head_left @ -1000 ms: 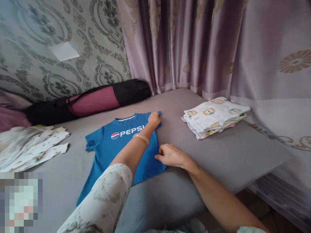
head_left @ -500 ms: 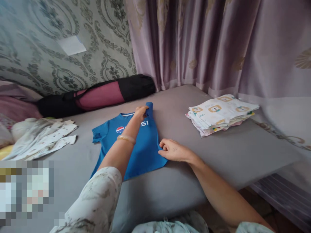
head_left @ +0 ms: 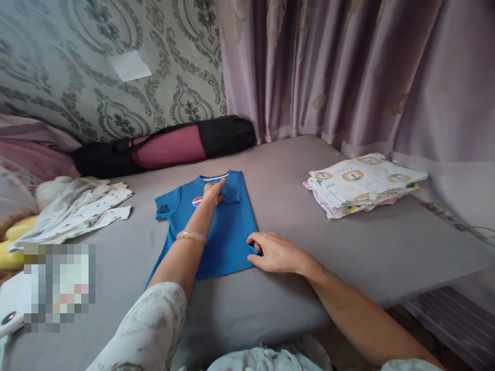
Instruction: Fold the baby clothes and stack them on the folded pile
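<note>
On grey sheet (head_left: 280,185), blue T-shirt (head_left: 229,237) lies lengthwise, collar (head_left: 215,178) far, hem (head_left: 224,272) near; right hand (head_left: 276,252) nearer, pinching side edge by hem; left hand (head_left: 214,194) farther, touching inturned sleeve (head_left: 232,192), grip unclear.

- Left hand (head_left: 214,191): just above mid-frame, back uppermost; one finger points to the upper right, the rest partly hidden beneath.
- Left arm (head_left: 176,252): reaches from the lower left toward the centre, nearly straight.
- Right hand (head_left: 276,252): right of centre, lower than the left; thumb and fingers curl leftward in a pinch, small marks on its back.
- Right forearm (head_left: 356,306): slants down to the lower right corner.
</note>
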Tool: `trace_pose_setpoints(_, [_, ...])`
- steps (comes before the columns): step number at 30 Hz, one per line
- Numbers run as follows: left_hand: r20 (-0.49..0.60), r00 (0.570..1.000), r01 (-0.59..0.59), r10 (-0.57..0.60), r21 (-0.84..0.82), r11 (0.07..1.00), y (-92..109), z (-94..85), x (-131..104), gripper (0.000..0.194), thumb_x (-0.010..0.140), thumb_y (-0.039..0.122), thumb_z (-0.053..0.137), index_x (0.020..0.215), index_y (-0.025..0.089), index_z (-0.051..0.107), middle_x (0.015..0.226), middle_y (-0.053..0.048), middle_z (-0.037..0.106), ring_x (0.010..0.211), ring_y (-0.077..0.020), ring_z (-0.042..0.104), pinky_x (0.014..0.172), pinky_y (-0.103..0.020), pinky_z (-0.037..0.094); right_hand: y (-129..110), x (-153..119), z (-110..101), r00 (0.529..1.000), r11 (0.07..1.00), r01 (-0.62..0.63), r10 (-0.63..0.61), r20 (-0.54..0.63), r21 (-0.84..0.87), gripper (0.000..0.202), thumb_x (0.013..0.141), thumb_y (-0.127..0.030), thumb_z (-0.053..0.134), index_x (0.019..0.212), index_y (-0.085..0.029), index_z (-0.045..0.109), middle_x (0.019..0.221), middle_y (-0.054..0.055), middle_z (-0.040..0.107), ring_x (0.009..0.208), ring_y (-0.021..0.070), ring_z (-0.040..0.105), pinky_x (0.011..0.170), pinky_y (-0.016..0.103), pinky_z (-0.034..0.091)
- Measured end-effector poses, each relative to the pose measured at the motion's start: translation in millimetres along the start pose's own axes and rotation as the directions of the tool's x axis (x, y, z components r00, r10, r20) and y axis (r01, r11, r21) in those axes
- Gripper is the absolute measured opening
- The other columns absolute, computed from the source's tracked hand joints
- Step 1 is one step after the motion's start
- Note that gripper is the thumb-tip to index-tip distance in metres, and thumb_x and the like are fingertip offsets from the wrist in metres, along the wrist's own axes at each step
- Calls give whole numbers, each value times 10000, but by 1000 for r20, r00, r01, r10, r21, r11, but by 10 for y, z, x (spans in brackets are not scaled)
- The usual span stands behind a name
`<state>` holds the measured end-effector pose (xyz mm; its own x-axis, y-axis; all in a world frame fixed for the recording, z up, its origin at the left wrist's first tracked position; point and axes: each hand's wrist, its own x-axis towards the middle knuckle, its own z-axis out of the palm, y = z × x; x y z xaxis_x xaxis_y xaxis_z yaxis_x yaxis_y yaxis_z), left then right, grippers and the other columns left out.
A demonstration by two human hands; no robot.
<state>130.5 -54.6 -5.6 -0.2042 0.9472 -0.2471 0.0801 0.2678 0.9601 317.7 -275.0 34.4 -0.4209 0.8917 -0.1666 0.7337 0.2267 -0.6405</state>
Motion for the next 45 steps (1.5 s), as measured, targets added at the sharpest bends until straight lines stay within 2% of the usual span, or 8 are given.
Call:
trace_pose_setpoints(4, [-20, 989, -140, 146, 183, 973, -41, 24, 1, 687, 673, 184, 707, 1319, 196, 475, 731, 23, 557, 593, -122, 550, 596, -235, 459, 38, 20, -4, 998, 997, 54, -56, 33, 61, 352, 790, -350, 626, 1119, -229, 655, 895, 3, 680, 770, 144, 590, 665, 234, 371])
trace_pose_setpoints(9, [90, 944, -328, 317, 347, 879, -136, 29, 135, 379, 681, 258, 670, 1043, 149, 680, 751, -11, 615, 701, -162, 585, 695, -268, 481, 75, 109, -6, 988, 931, 46, -97, 123, 363, 297, 860, -409, 562, 911, -156, 709, 670, -4, 642, 598, 114, 556, 555, 214, 381])
trace_pose_setpoints(14, [97, 893, -432, 439, 454, 779, -236, 16, 200, 374, 706, 205, 606, 1068, 145, 677, 869, -47, 660, 799, -203, 615, 810, -347, 501, 226, 255, 30, 997, 876, 55, -25, -70, 479, 229, 877, -316, 538, 826, -150, 687, 632, -4, 631, 610, 120, 585, 600, 221, 428])
trace_pose_setpoints(19, [87, 795, -567, 600, 455, 686, -344, 18, 164, 363, 738, 168, 573, 1092, 155, 652, 1110, -102, 642, 1049, -247, 590, 984, -395, 443, 337, 448, -36, 966, 967, 57, 10, -259, 250, 237, 906, -270, 481, 833, -171, 683, 687, -1, 660, 629, 123, 583, 623, 234, 424])
trace_pose_setpoints(23, [80, 762, -611, 642, 418, 673, -398, 29, 148, 394, 756, 186, 556, 1145, 161, 619, 1128, -107, 626, 1051, -249, 593, 985, -414, 452, 305, 808, -165, 940, 997, 72, -75, -333, -23, 276, 940, -221, 424, 999, -179, 690, 980, 57, 707, 908, 164, 628, 838, 274, 442])
trace_pose_setpoints(32, [144, 705, -689, 695, 374, 621, -434, 50, 167, 472, 736, 103, 515, 1200, 161, 580, 1150, -110, 610, 1052, -237, 593, 965, -400, 482, 399, 2015, -136, 932, 925, -180, 51, -360, -334, 483, 966, -169, 297, 1424, -90, 426, 1512, 129, 384, 1395, 219, 325, 1136, 373, 233])
trace_pose_setpoints(38, [151, 703, -689, 695, 387, 613, -458, 65, 176, 508, 742, 70, 497, 1235, 175, 558, 1207, -119, 582, 1117, -245, 572, 997, -410, 470, 452, 2360, -116, 927, 910, -253, 131, -350, -329, 556, 991, -312, 245, 1480, -56, 315, 1564, 140, 268, 1439, 253, 224, 1157, 471, 171])
trace_pose_setpoints(45, [99, 770, -598, 631, 456, 659, -476, 77, 150, 513, 767, 111, 505, 1279, 133, 520, 1254, -170, 532, 1051, -273, 607, 922, -440, 516, 439, 2412, -84, 907, 896, -282, 131, -401, -344, 586, 992, -375, 189, 1505, -107, 279, 1576, 104, 251, 1442, 251, 189, 1151, 520, 138])
